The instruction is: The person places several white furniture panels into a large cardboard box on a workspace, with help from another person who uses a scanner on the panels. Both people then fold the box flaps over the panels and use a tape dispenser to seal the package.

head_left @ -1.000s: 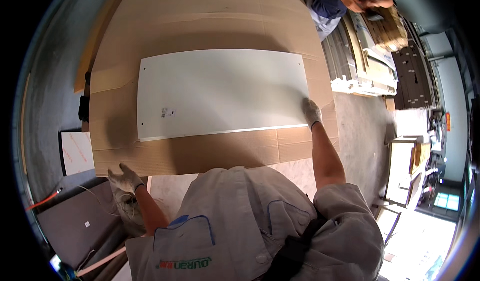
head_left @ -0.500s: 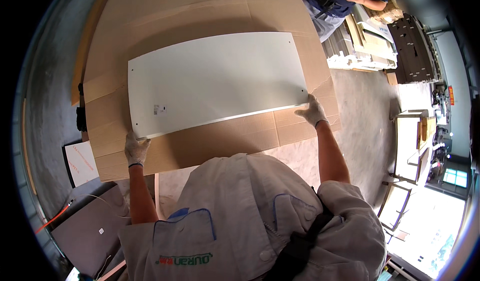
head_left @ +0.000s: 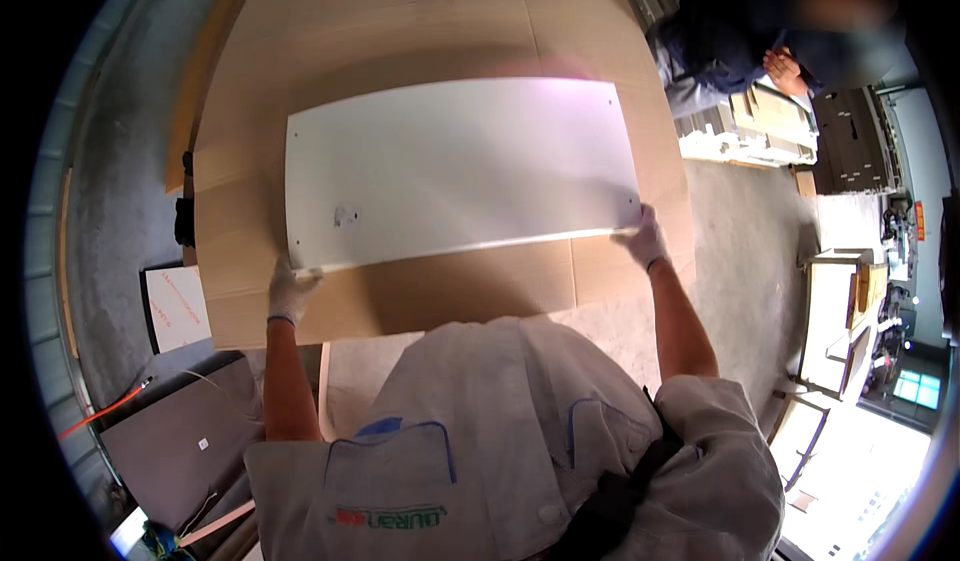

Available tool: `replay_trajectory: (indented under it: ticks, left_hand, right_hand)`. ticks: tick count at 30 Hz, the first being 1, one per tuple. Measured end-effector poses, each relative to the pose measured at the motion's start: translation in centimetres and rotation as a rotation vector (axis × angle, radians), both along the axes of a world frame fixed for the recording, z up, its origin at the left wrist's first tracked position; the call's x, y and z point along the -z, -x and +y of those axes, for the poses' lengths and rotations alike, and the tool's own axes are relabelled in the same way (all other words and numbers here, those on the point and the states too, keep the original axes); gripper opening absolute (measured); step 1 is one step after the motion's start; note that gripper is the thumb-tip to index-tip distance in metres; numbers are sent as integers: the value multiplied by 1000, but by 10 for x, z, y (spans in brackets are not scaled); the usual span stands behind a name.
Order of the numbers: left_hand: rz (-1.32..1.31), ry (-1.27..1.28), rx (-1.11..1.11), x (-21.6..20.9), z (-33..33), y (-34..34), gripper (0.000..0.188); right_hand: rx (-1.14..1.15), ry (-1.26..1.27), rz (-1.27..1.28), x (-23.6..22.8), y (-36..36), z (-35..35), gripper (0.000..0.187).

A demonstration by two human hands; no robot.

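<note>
Moved: since the earliest frame, the left hand [head_left: 289,293], in a whitish glove, has come from open air at lower left to the panel's near left corner; the right hand [head_left: 645,239], gloved alike, has shifted from the right edge to the near right corner.
Panel: the flat white rectangular panel [head_left: 460,171], small dark holes at its corners and a printed sticker [head_left: 347,217] near its left end, is at the centre of the frame, above a broad brown cardboard surface [head_left: 450,293].
Pocket: on the grey work shirt [head_left: 510,431], a blue-trimmed chest pocket [head_left: 390,456] has a blue patch at its top; what it is cannot be told.
Left grip: closed on the corner, thumb along the near edge, fingers up the side.
Right grip: closed on the opposite corner, thumb pointing inward; fingertips beneath are hidden.
Arms: both forearms rise from the lower frame, spread wide, elbows bent.
Upper right: a co-worker in dark clothing [head_left: 715,46], beyond the cardboard.
Lower left: a dark grey flat board [head_left: 185,451].
</note>
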State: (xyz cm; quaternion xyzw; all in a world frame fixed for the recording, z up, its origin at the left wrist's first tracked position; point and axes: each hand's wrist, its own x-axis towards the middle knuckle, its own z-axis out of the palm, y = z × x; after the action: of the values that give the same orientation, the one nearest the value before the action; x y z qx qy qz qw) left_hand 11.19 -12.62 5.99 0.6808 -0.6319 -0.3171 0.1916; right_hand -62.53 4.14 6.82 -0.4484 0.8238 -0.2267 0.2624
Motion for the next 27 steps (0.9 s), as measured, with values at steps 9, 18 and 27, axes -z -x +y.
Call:
replay_trajectory:
  ticks: [9,18,27]
  left_hand:
    - [-524,335,74,36,11,-6,87]
    - [72,26,-45,5,-3,16,64]
    - [-223,71,-40,3,-1,9,73]
  right_hand:
    - [179,-12,73,10,-21,-2,141]
    - [209,71,49,5,-25,-8,123]
    - [78,103,43,-6,-26,-24,98]
